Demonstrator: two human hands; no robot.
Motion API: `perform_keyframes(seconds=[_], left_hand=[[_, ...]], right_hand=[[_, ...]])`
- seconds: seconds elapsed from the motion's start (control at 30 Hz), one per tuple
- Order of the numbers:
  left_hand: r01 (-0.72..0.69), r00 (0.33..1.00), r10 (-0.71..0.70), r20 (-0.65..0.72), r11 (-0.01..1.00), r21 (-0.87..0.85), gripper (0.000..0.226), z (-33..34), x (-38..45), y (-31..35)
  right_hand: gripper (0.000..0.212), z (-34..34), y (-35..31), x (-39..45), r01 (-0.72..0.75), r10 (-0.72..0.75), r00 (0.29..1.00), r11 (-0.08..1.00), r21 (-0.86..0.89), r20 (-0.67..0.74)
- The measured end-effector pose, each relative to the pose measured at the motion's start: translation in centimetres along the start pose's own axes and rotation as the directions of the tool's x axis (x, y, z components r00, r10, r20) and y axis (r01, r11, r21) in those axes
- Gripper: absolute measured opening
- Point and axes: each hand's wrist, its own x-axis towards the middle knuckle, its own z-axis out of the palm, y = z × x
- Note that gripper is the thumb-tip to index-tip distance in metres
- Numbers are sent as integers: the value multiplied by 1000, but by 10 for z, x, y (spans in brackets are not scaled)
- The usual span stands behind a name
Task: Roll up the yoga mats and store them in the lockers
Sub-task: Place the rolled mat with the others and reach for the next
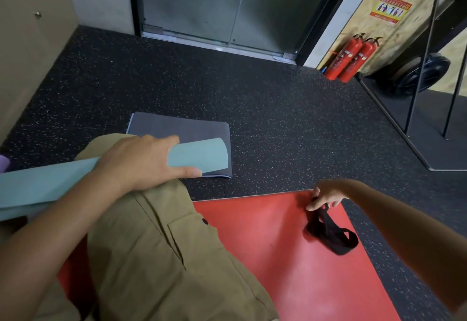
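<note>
The person is kneeling or crouching on a red mat [290, 270] that lies flat on the dark speckled floor [252, 93], and this red mat is my landmark for all places. Above its left part, across the knee in khaki trousers [151, 232], the left hand [141, 161] holds a rolled light green yoga mat [199, 155]; the fingers are curled over the top of the roll and the thumb lies along its near side, so they are clamped on it. I think the roll is pressed against the knee so that it does not open again while the other hand is busy. Near the far right corner of the red mat, the right hand [326, 195] pinches one end of a black strap [331, 232] between thumb and fingertips; the rest of the strap lies in loops on the red surface. Probably the strap is for binding the green roll, so the step in hand seems to be fetching it. Just beyond the far edge of the red mat, a grey folded mat [182, 126] rests on the floor, partly under the end of the green roll. Farther away, behind the red mat, there are glass doors [227, 5] and, to the right of them, two red fire extinguishers [351, 58]. At the far left a beige cabinet [30, 30] stands, perhaps a locker; I cannot tell surely.
</note>
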Motion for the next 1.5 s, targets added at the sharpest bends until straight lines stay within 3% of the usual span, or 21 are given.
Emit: perform_keyframes(seconds=[0.17,0.27,0.37,0.5,0.57,0.63,0.77,0.87,1.0,1.1,1.13,1.27,1.4,1.5], left_hand=[[-8,1000,8,13,1000,18,78,0,1,2],[-11,1000,10,19,1000,22,77,-1,2,4],[-7,1000,7,19,1000,14,79,-1,2,3],[-8,1000,7,3,1000,8,80,0,1,2],[-1,1000,1,-2,1000,6,78,0,0,1],[3,1000,-3,-4,1000,-1,76,0,-1,1],[3,1000,-3,-27,1000,-4,77,3,-1,-2],[13,999,-14,-39,1000,-17,78,5,1,-6],[62,998,-64,-23,996,-67,79,6,3,-9],[83,997,-83,-4,993,-82,79,6,4,-10],[90,996,-90,-1,992,-86,79,6,4,-10],[116,993,-116,6,988,-99,79,7,4,-15],[119,993,-119,-2,988,-100,78,7,5,-18],[124,992,-124,10,987,-106,77,5,5,-19]], right_hand=[[94,-7,0,-3,-11,11,1000,1000,11,25],[69,-11,-5,-5,-14,12,999,997,70,32],[51,-11,-13,-5,19,-29,999,970,244,38],[36,-7,-37,-13,194,-201,979,847,495,-39],[30,-2,-52,-15,323,-270,946,749,579,-178],[37,3,-69,-15,442,-301,897,651,618,-324],[42,12,-104,-19,581,-327,814,485,654,-480],[66,23,-131,-27,646,-289,758,206,735,-585],[52,44,-174,-40,530,-381,752,-136,837,-538],[48,55,-205,-56,277,-448,775,-394,876,-446],[52,57,-211,-62,217,-472,772,-434,874,-426],[52,58,-222,-71,218,-444,805,-395,892,-393],[49,57,-222,-69,267,-358,860,-289,919,-362],[46,58,-221,-70,261,-386,844,-312,914,-373]])
